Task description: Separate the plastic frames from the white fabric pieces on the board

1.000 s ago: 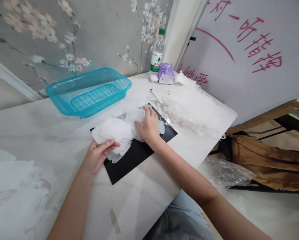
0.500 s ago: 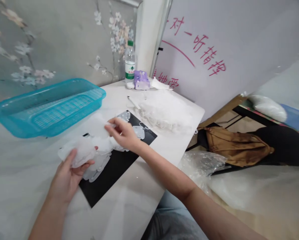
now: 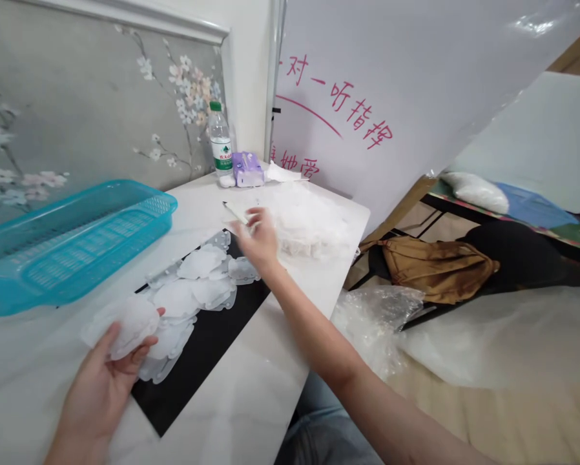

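Head camera view: the left hand [image 3: 99,381] is gripping a translucent white moulded pad [image 3: 130,326], while the open right hand [image 3: 258,240] is hovering beside a loose white plastic heap [image 3: 309,223].

Basket [image 3: 125,190]: turquoise, with a latticed floor. Behind the basket, wallpaper [image 3: 91,97]: grey, with pink and white blossoms. Right of the basket, black mat [image 3: 193,361] under translucent white pads [image 3: 200,263]. Farther right, white sheet [image 3: 338,106] with red lettering.

white sign [image 3: 338,103]: red handwritten 对一听指挥 | water bottle [image 3: 220,145]: green label (print too small to read)
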`<state>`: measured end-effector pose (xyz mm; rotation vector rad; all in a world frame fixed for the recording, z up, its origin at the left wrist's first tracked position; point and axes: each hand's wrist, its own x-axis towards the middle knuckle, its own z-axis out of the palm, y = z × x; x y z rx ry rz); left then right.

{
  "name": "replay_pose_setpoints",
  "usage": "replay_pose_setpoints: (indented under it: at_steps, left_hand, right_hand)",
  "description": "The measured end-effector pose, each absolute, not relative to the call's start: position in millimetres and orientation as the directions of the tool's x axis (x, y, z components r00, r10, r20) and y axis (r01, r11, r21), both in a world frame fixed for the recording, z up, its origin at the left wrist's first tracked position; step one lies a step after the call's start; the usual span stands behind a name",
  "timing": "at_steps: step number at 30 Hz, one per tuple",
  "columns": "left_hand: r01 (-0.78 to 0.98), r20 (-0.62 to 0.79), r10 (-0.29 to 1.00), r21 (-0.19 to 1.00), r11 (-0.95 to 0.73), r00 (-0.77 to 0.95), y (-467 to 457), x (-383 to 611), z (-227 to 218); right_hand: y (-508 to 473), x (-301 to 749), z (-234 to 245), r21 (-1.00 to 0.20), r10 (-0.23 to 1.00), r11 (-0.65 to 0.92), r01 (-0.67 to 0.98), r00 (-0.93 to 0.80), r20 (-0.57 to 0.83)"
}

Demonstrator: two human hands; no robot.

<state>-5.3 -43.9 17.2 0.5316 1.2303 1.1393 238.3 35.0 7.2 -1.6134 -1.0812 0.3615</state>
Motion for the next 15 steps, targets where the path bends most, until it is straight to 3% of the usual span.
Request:
replay_pose_setpoints:
  at_steps: [1,2,4,7,9,13,15]
  left_hand:
    - [-0.382,-0.453,0.889,0.835,0.396,-0.067,-44,-6,17]
    - [-0.376,-0.445,0.893,0.841,0.39,-0.07,-44,-6,17]
    - [-0.368,-0.441,0.896,0.844,0.39,-0.062,-43,-7,15]
    - [-0.386,-0.455,0.888,0.833,0.396,-0.071,-43,-7,12]
    - [-0.398,-0.456,0.887,0.828,0.394,-0.07,-43,-7,10]
    - [-0.36,-0.415,0.908,0.858,0.366,-0.065,-45,-9,7]
    - [-0.356,-0.414,0.908,0.859,0.368,-0.061,-46,-9,6]
  right_hand:
    - [32,224,5,-0.799,0.924,0.098,0.594,0.243,0.294]
    - [28,211,2,-0.691,0.97,0.181,0.7,-0.012,0.243]
    - [22,194,-2,-0.508,0.967,0.253,0.823,-0.226,0.116]
    - [17,188,0,-0.422,0.95,0.313,0.851,-0.278,0.144]
    - [16,191,6,-0.466,0.933,0.336,0.819,-0.219,0.287]
    - [4,184,13,-0.635,0.834,0.362,0.683,0.067,0.548]
    - [-7,170,8,-0.622,0.821,0.455,0.637,-0.031,0.569]
